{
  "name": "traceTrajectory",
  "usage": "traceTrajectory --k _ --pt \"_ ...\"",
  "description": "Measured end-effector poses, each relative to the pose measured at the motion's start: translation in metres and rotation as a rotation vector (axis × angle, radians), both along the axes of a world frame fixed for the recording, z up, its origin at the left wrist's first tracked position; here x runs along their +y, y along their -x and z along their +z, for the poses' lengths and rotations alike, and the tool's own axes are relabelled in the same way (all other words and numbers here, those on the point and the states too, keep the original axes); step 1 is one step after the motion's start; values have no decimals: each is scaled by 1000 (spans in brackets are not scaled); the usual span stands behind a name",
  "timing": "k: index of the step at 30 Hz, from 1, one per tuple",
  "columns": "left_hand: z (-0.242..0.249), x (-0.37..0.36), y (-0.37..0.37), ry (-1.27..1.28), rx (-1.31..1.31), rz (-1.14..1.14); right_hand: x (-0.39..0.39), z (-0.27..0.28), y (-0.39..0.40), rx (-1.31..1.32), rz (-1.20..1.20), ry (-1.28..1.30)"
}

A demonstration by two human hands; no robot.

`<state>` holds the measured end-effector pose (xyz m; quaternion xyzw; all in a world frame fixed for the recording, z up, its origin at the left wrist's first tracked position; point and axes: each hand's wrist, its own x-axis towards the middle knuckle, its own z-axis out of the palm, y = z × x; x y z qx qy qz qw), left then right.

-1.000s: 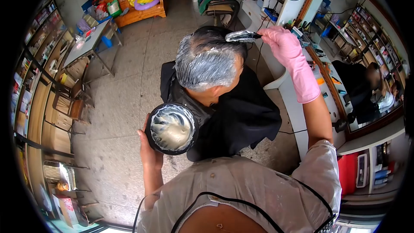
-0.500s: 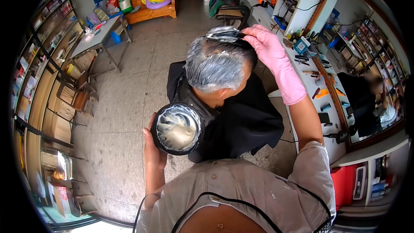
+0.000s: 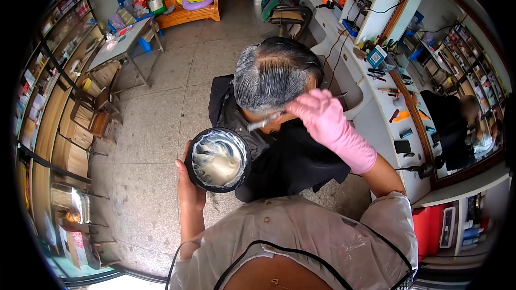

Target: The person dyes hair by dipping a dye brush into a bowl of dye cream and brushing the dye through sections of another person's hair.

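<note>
My bare left hand (image 3: 191,190) is closed around the side of a black bowl (image 3: 248,169) and holds it up. Thick off-white cream (image 3: 219,165) coats the bowl's inside. In a pink glove, my right hand (image 3: 330,129) grips a tint brush (image 3: 263,122), slightly blurred, its pale bristle end pointing left above the bowl's upper right. Just beyond the brush is a seated person's head, with grey and dark hair (image 3: 266,80) streaked with white cream. A black cape (image 3: 290,169) covers this person's shoulders and body.
On the right, a white counter (image 3: 384,104) carries combs, clips and a cord below a framed mirror (image 3: 457,102). Shelves (image 3: 51,123) and wooden chairs (image 3: 99,126) line the left. Farther back stand a table (image 3: 121,48), a bench (image 3: 185,16) and a black salon chair (image 3: 290,19).
My right hand has come down from the top of the head toward the bowl, bringing the brush into view. The white patch on top no longer shows; the hair there looks dark. The bowl barely shifted.
</note>
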<state>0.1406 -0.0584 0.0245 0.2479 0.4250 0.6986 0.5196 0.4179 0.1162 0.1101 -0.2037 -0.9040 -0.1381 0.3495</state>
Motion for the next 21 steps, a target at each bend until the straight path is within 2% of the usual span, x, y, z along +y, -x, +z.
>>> traceTrajectory --k 2,3,6,8,11,16,18,19,21 --pt "1 2 -4 12 -51 111 -7 5 -4 -1 -22 4" --pt "1 2 -4 10 -51 114 1 6 -2 280 22 206" --pt "1 1 -2 12 -47 99 32 47 -7 330 -108 -20" --pt "-2 0 4 -7 -23 -8 57 50 -6 300 -134 -25" --pt "-3 1 4 -7 -10 -5 90 39 2 278 -49 -71" --pt "-3 -1 3 12 -14 18 150 27 16 321 -100 75" --pt "-2 0 2 19 -13 19 186 12 22 848 246 913" --pt "-1 0 1 17 -16 23 191 20 5 365 -239 385" --pt "-1 0 0 14 -18 30 198 25 -13 437 -345 255"
